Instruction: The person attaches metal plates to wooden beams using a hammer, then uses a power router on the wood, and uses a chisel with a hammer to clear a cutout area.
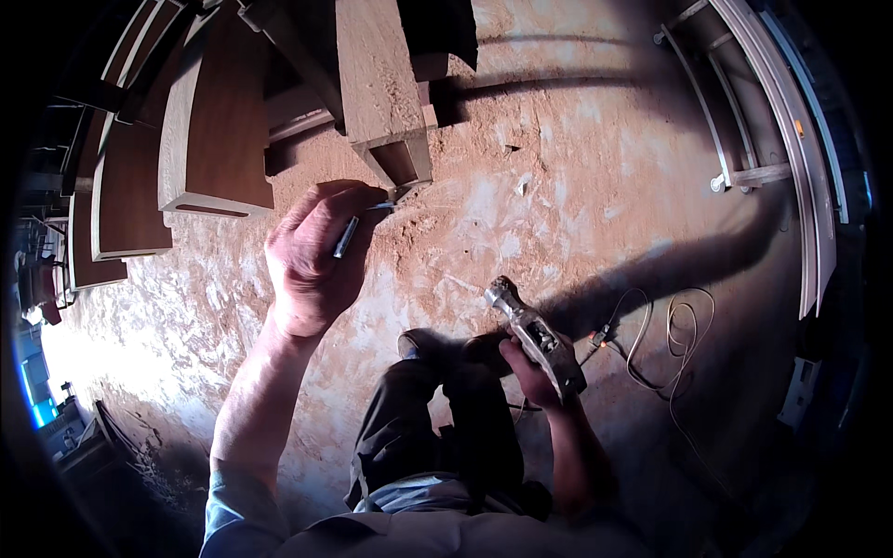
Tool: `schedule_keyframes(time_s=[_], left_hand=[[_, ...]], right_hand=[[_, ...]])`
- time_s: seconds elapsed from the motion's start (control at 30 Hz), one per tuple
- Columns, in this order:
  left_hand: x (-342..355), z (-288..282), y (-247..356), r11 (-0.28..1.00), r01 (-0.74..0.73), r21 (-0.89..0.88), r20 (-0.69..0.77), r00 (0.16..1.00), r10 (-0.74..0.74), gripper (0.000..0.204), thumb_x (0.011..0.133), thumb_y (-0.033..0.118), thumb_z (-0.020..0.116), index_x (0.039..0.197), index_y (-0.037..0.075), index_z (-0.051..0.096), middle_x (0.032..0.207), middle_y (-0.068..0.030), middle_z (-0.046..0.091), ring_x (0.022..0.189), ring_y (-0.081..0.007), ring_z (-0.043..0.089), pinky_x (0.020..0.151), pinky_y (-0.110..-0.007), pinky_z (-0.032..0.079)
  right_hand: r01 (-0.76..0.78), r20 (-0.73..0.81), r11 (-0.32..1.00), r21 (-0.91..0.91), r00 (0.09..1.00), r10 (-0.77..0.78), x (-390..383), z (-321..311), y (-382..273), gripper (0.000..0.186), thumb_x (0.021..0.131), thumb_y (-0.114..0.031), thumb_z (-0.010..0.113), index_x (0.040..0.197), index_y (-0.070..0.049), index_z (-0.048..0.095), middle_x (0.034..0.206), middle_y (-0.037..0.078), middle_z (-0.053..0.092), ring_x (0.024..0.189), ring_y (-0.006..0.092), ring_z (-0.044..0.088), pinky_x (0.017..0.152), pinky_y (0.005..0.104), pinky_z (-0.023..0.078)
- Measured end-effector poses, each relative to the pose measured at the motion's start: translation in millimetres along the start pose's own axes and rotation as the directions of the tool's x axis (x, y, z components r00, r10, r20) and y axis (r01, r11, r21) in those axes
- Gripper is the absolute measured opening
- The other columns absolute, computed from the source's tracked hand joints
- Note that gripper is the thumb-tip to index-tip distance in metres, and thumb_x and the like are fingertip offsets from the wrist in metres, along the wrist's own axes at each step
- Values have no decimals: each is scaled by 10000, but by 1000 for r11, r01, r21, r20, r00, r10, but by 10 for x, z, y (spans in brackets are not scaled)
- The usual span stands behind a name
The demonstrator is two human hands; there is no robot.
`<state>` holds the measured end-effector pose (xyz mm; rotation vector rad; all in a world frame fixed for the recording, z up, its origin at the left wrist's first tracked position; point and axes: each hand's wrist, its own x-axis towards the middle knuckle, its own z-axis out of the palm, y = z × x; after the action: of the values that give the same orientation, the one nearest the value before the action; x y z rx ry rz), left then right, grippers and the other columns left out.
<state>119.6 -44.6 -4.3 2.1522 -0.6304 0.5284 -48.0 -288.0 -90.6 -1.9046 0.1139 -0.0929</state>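
My left hand (316, 246) is closed, with a slim silvery-white stick (346, 237) showing between the fingers. A thin pale tip appears beyond the fingertips, beside the near end of a hollow wooden piece (381, 84). Whether the tip belongs to the stick or touches the wood, I cannot tell. Lower down, my right hand (537, 372) is wrapped round a hand tool (526, 325) with a rounded silver head and a dark body. Its exact kind is unclear. The head points up and left, away from the wood. Wood dust lies on top of the hollow piece.
More long wooden box-like pieces (223, 112) project from the upper left. A thin cable (684, 344) with an orange-marked connector lies looped on the dusty floor (577, 186) at right. A pale metal-looking frame (805, 177) stands along the right edge. My feet are below centre.
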Motion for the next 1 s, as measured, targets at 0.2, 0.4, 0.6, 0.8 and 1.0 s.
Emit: schedule_keyframes(time_s=[0.2, 0.4, 0.6, 0.8, 1.0], left_hand=[[-16, 113, 35, 992, -75, 106, -12, 997, 77, 214, 788, -8, 751, 970, 80, 683, 940, -82, 691, 818, -231, 698, 674, -300, 562], [92, 159, 72, 987, -95, 130, -71, 992, 105, 196, 786, -14, 752, 953, 60, 683, 913, -86, 690, 808, -216, 688, 685, -290, 553], [91, 180, 19, 984, -126, 128, -120, 983, 142, 177, 790, 1, 752, 950, 43, 688, 893, -80, 692, 788, -204, 688, 662, -286, 551], [81, 154, -62, 929, -298, 221, -83, 943, 322, 99, 884, 21, 678, 980, 12, 700, 859, -54, 682, 699, -81, 627, 579, -213, 480], [-44, 294, -128, 920, -329, 212, -237, 896, 375, 139, 844, 97, 739, 971, 53, 705, 760, -45, 655, 692, -118, 654, 608, -265, 510]], right_hand=[[-169, 94, 985, 41, 982, 164, -43, -4, 499, 144, 820, -51, 719, 938, 7, 660, 744, 74, 674, 680, 135, 658, 606, 297, 508], [-198, 121, 976, 94, 975, 186, 68, 6, 958, 129, 834, -48, 704, 937, 17, 663, 737, 78, 673, 699, 114, 646, 614, 295, 511], [-228, 148, 973, 42, 964, 220, 274, -52, 1213, 162, 832, -66, 713, 962, 14, 660, 717, 52, 647, 679, 84, 600, 602, 285, 496], [47, 165, 997, -68, 986, -35, 515, 27, 1396, 200, 851, -74, 698, 1031, -44, 617, 755, 3, 586, 653, 84, 554, 582, 277, 461], [430, 74, 895, -116, 903, -424, 790, -17, 1053, 228, 889, -58, 685, 1101, -5, 621, 871, 34, 614, 764, 136, 578, 673, 293, 488]])
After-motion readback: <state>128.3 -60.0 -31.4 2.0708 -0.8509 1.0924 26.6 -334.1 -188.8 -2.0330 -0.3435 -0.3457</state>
